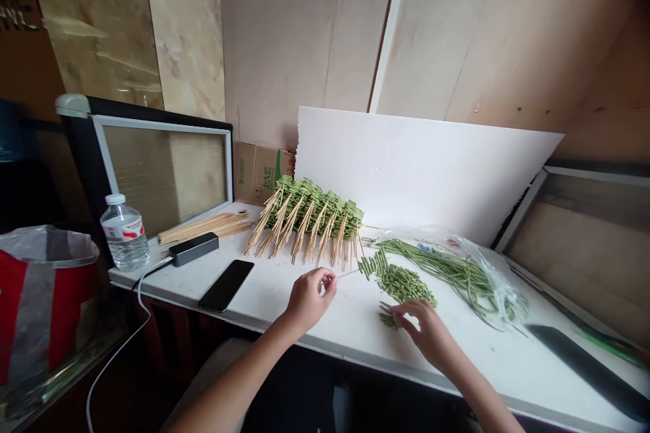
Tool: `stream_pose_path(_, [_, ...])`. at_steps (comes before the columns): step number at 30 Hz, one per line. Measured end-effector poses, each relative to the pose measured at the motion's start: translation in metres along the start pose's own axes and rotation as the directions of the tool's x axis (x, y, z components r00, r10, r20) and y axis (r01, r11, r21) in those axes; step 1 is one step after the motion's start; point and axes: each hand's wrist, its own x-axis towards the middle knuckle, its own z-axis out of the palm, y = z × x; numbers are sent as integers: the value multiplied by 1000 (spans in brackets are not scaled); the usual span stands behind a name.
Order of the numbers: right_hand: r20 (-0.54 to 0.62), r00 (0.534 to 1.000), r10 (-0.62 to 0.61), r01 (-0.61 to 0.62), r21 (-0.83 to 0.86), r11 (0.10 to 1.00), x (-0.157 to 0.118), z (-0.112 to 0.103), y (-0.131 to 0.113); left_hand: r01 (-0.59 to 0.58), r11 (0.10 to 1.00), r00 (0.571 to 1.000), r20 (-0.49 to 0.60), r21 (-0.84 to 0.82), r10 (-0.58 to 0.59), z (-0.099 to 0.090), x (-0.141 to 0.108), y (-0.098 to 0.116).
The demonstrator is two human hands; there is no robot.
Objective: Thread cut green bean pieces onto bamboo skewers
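The left hand pinched the skewer, whose bean-loaded end lay right of that hand, green and ladder-like, beside the bean pile; near the pile, the right hand's fingers were curled at loose pieces.

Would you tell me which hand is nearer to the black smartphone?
Left: the left hand, holding a skewer, is right of the smartphone; the right hand is farther right, by cut green beans.
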Motion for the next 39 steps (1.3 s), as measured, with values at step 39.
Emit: stream_pose_path(39, [56, 828, 558, -193, 963, 189, 6, -17, -21, 15, 992, 986, 164, -123, 6, 8, -10, 8])
